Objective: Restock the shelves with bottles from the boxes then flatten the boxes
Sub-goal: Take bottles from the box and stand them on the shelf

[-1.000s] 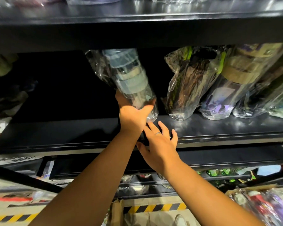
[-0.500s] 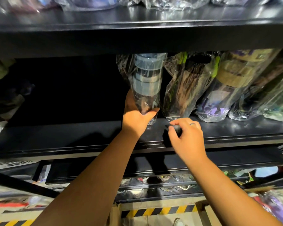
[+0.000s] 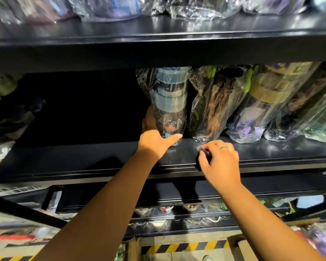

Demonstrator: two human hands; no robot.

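A clear bottle (image 3: 170, 102) in a plastic wrapper, with blue-grey bands inside, stands upright on the black middle shelf (image 3: 83, 159). My left hand (image 3: 154, 136) grips its base, thumb across the front. It stands close beside a row of wrapped bottles (image 3: 213, 108) to the right, the nearest holding brown and green stuff. My right hand (image 3: 219, 161) hovers over the shelf's front edge, fingers curled and pinching a small dark object (image 3: 205, 154). An open cardboard box (image 3: 134, 249) shows at the bottom, between my arms.
The upper shelf (image 3: 158, 40) hangs low over the bottle tops and carries more wrapped goods. The middle shelf to the left of my bottle is dark and bare. Lower shelves (image 3: 177, 213) hold more bottles. Yellow-black hazard tape (image 3: 186, 246) marks the floor.
My left hand has brought the tilted bottle rightward and stood it upright beside the row. My right hand went from open fingers to curled round a small dark object.
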